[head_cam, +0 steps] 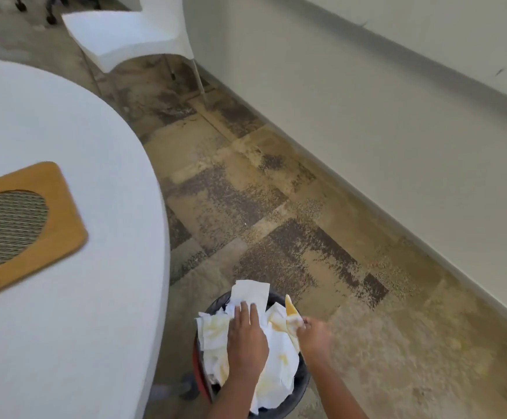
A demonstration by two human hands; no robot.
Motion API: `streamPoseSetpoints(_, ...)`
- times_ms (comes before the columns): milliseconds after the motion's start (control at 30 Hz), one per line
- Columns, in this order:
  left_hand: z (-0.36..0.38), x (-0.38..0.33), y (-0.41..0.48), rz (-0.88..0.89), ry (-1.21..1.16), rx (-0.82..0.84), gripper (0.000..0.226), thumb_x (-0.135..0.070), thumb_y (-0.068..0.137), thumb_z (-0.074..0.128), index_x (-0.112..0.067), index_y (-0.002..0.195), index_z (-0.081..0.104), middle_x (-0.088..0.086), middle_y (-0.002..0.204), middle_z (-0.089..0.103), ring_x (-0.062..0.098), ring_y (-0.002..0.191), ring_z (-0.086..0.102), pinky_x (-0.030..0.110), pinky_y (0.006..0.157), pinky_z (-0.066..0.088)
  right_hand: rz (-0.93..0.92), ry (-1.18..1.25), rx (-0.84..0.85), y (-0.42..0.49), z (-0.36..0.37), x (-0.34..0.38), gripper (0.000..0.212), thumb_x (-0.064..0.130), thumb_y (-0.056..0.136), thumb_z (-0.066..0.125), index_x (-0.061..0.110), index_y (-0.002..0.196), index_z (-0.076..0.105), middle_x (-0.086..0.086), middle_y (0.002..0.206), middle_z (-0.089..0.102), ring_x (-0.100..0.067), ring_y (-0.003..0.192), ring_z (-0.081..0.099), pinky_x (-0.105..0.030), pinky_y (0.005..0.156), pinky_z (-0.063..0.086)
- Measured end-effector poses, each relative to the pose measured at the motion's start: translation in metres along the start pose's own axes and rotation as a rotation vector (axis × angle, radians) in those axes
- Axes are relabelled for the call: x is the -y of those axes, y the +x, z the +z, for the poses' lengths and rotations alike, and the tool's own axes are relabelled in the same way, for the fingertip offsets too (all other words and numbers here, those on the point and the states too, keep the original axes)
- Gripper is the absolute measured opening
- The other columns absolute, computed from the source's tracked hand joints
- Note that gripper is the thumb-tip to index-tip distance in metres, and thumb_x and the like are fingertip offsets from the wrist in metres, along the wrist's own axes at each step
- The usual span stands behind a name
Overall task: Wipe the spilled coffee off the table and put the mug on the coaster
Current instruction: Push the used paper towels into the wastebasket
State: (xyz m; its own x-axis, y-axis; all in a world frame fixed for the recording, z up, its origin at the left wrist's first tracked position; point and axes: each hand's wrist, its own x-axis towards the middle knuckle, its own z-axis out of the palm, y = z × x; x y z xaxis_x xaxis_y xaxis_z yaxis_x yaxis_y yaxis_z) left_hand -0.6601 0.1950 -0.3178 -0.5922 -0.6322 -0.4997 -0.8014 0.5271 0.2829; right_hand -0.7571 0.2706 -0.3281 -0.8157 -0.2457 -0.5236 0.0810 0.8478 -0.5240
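A pale wall (367, 101) with a light baseboard is seen along the right side of the room, running from the top to the lower right. The floor (276, 207) is covered with worn tiles in beige and dark brown patches. The left part of the view is filled by a white round surface (64, 131), whose curved edge is shown near the middle. A white chair (125, 34) on thin metal legs is placed at the top, between the surface and the wall. A wooden coaster (61, 219) with a woven oval centre is laid on the surface, at the left border, and is partly cut by it. A dark round bin (303, 382) is set on the floor just beside the surface, at the bottom. It is filled with crumpled paper towels (279, 352) marked by yellow-brown stains. The left hand (246, 337) is laid flat on these towels, with the fingers straight. A stained corner of towel (290, 316) is pinched by the right hand (315, 332) above the rim of the bin.
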Motion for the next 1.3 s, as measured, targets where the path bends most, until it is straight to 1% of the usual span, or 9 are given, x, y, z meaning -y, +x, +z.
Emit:
streamPoseSetpoints(67,0.021,0.003,0.028,0.050,0.062,0.006,0.057,-0.016,0.099,0.026,-0.012,0.149,-0.001,0.008,0.160,-0.003,0.023,0.147,-0.004,0.035,0.120,0.006,0.018,-0.061,0.030,0.026,0.027,-0.007,0.033,-0.007,0.084,0.042,0.013,0.062,0.056,-0.017,0.077,0.047,-0.017,0.052,0.035,-0.024,0.059,0.024)
streamPoseSetpoints(133,0.045,0.008,0.052,0.038,0.104,0.028,0.058,-0.018,0.100,0.027,-0.014,0.149,-0.003,0.009,0.160,-0.004,0.025,0.147,-0.003,0.039,0.120,0.007,0.017,-0.148,0.047,0.049,0.051,-0.013,0.029,-0.001,0.090,0.040,0.007,0.103,0.065,-0.022,0.111,0.052,-0.027,0.080,0.056,-0.027,0.068,0.037)
streamPoseSetpoints(233,0.079,0.011,0.074,-0.093,0.097,0.065,0.062,-0.028,0.100,0.031,-0.014,0.149,-0.005,0.014,0.159,-0.003,0.027,0.147,0.003,0.042,0.118,0.016,-0.054,-0.294,0.068,0.069,0.081,-0.025,0.039,0.002,0.093,0.037,0.012,0.129,0.048,-0.015,0.131,0.039,-0.031,0.113,0.052,-0.032,0.087,0.046)
streamPoseSetpoints(367,0.109,0.016,0.091,-0.094,0.130,0.077,0.065,-0.028,0.099,0.033,-0.011,0.148,-0.006,0.013,0.159,-0.003,0.026,0.147,0.003,0.042,0.118,0.014,-0.155,-0.344,0.196,0.085,0.114,-0.045,0.041,0.006,0.096,0.035,0.008,0.137,0.037,-0.019,0.140,0.036,-0.032,0.124,0.043,-0.038,0.098,0.043)
streamPoseSetpoints(433,0.118,0.022,0.098,-0.073,0.159,0.059,0.062,-0.025,0.100,0.030,-0.010,0.148,-0.006,0.012,0.159,-0.002,0.025,0.147,0.002,0.042,0.119,0.010,-0.165,-0.426,0.276,0.091,0.130,-0.053,0.047,0.012,0.100,0.030,0.011,0.146,0.021,-0.016,0.153,0.021,-0.029,0.135,0.035,-0.037,0.106,0.037)
streamPoseSetpoints(600,0.130,0.035,0.115,-0.016,0.202,0.079,0.060,-0.025,0.101,0.028,-0.013,0.148,-0.007,0.008,0.160,-0.006,0.023,0.147,-0.004,0.040,0.120,0.007,-0.173,-0.578,0.366,0.108,0.154,-0.058,0.057,0.016,0.099,0.031,0.010,0.149,0.004,-0.015,0.155,0.017,-0.025,0.139,0.032,-0.034,0.108,0.035)
streamPoseSetpoints(800,0.118,0.030,0.112,0.018,0.195,0.056,0.061,-0.024,0.101,0.029,-0.014,0.148,-0.009,0.008,0.159,-0.007,0.024,0.147,-0.004,0.040,0.120,0.005,-0.151,-0.549,0.462,0.110,0.141,-0.046,0.058,0.015,0.098,0.033,0.012,0.149,0.006,-0.014,0.154,0.021,-0.025,0.137,0.036,-0.036,0.103,0.041)
streamPoseSetpoints(967,0.078,0.010,0.074,0.020,0.174,-0.004,0.060,-0.023,0.101,0.027,-0.013,0.148,-0.010,0.009,0.159,-0.007,0.025,0.147,-0.006,0.041,0.120,0.003,-0.273,-0.507,0.343,0.072,0.096,-0.026,0.054,0.005,0.095,0.037,0.017,0.146,0.023,-0.007,0.152,0.028,-0.020,0.131,0.043,-0.031,0.097,0.044)
streamPoseSetpoints(1300,-0.074,-0.039,-0.052,0.054,-0.005,-0.198,0.061,-0.024,0.101,0.027,-0.011,0.148,-0.008,0.010,0.159,-0.010,0.025,0.147,-0.008,0.037,0.121,0.005,-0.572,-0.485,0.101,-0.050,-0.052,0.073,0.050,0.008,0.098,0.030,0.019,0.147,0.022,-0.002,0.157,0.017,-0.016,0.146,0.016,-0.025,0.109,0.034)
